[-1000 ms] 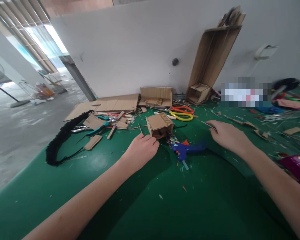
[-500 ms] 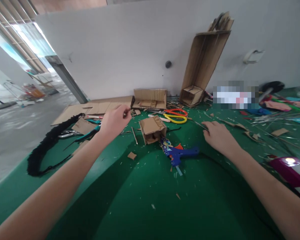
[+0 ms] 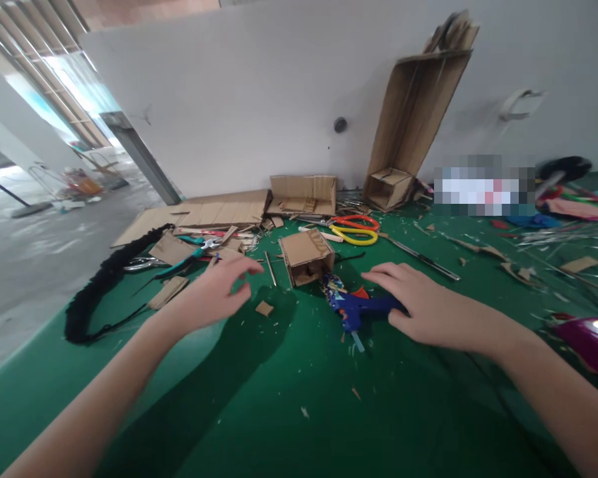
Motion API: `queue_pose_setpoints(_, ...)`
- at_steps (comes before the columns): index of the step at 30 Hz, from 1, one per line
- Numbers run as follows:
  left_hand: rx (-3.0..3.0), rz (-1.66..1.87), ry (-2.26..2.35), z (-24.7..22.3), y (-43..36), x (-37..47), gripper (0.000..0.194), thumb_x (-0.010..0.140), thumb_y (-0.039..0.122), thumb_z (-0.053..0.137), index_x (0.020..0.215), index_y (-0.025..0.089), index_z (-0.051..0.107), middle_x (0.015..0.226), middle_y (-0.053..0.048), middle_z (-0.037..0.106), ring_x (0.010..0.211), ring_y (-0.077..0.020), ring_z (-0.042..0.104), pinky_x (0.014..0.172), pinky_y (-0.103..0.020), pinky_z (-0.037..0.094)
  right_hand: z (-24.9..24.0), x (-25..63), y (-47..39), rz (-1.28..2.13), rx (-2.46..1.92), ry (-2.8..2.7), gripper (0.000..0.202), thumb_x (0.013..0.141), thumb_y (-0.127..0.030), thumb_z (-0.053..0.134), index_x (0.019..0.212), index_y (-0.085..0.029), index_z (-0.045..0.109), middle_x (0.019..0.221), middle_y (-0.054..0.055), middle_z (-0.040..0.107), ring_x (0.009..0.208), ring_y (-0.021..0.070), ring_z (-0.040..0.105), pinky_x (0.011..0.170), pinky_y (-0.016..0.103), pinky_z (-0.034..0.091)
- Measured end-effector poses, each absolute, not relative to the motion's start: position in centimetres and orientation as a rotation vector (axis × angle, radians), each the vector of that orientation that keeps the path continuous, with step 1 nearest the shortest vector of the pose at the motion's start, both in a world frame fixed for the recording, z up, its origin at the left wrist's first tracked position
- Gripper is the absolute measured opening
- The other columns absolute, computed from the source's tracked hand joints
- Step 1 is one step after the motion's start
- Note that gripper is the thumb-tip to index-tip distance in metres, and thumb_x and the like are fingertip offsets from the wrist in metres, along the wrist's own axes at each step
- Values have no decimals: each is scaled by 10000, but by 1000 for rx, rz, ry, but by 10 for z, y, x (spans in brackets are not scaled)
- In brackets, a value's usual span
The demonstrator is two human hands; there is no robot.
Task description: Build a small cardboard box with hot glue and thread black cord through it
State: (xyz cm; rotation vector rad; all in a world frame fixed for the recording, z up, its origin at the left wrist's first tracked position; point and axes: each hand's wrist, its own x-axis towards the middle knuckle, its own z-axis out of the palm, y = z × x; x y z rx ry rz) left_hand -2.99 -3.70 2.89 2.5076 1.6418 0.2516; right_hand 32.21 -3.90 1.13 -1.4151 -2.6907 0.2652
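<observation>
While a pale wall point(image 3: 239, 99) is rising behind the bench, a green tabletop point(image 3: 329, 411) is spreading toward the onlooker, cluttered with cardboard, wire and tools. Over it, a tall cardboard trough point(image 3: 418, 119) is standing at a slant before the wall. Two bare hands are now working apart, neither gripping anything that can be made out. The right hand point(image 3: 418, 302), no longer pinching a slim tool, is hanging loosely spread beside the grip of a blue glue gun point(image 3: 351, 309); whether skin is touching plastic is impossible to tell from here. The left hand point(image 3: 214, 295), now drawn back from the scraps near the wall, is hovering over the table's left side, its thumb and fingers parted. Yellow-and-red scissors point(image 3: 356, 236) are lying beyond the small cardboard box point(image 3: 306, 249), which is sitting between the two hands, one open side showing toward the person, just beside the gun's nozzle end. That slim tool point(image 3: 431, 263), freshly let go, is resting to the right on the green surface. With both hands freed, the work appears to be pausing between tools, the box waiting unheld. A thin metal rod point(image 3: 270, 269) is lying just left of the box, and a tiny cardboard square point(image 3: 264, 308) is resting nearer the person.
</observation>
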Motion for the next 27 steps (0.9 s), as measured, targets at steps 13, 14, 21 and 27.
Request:
queue_pose_setpoints(13, 2713, 329, 1430, 7, -68, 10, 201, 889, 208, 432, 1041, 210, 562, 989, -51, 623, 905, -183, 585, 790, -334, 485, 4, 316, -42, 470, -1425, -2679, 506, 751, -140, 450, 1250, -213, 488, 1158, 102, 583, 1032, 259, 548, 816, 382, 462)
queue_pose_setpoints(14, 2714, 384, 1453, 6, -69, 14, 215, 885, 211, 439, 1069, 212, 551, 1000, -53, 622, 895, -180, 593, 781, -330, 492, 6, 317, -42, 512, -1431, -2659, 499, 744, -138, 459, 1233, -232, 492, 1125, 88, 593, 1005, 249, 559, 788, 361, 467)
queue_pose_setpoints(21, 2920, 311, 1590, -3, -64, 40, 245, 912, 202, 395, 1095, 231, 555, 1026, -59, 629, 724, -175, 638, 610, -310, 509, 16, 333, -40, 605, -1411, -2675, 501, 661, -77, 467, 1116, -277, 525, 938, 47, 603, 862, 221, 586, 656, 297, 453)
queue_pose_setpoints(27, 2724, 436, 1771, -5, -48, 31, 249, 925, 218, 386, 1113, 203, 548, 1077, -71, 624, 854, -196, 653, 685, -299, 520, 25, 339, -40, 603, -1442, -2686, 508, 631, -55, 471, 1073, -294, 545, 910, 34, 619, 824, 215, 598, 642, 296, 458)
